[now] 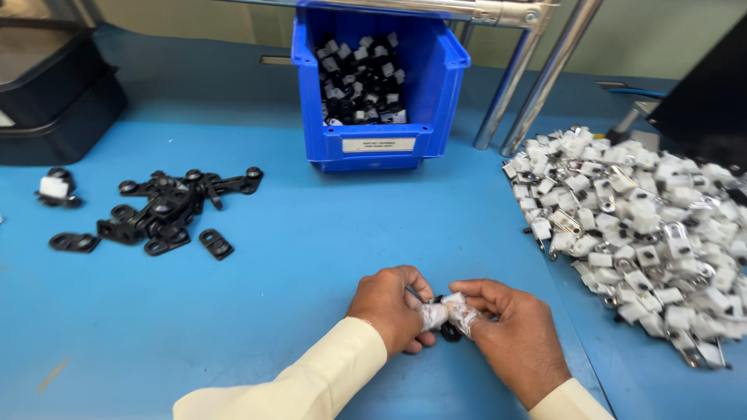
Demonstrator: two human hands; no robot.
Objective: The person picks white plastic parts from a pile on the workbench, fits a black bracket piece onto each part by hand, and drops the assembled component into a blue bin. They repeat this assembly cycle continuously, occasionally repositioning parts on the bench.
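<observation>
While both hands pinch it below the blue bin [379, 85], left hand [389, 307] and right hand [510, 330] fingers hold a small, light, stiff clip [445, 311] by its ends.

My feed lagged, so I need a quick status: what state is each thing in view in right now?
Left hand: pinching the small white and black part.
Right hand: gripping the same part.
Blue bin: upright, partly filled with black and white pieces.
Black clips: loose, scattered.
White and metal clips: heaped in a pile.

Left hand [391, 309], right hand [510, 330] meeting, fingers curled.
</observation>
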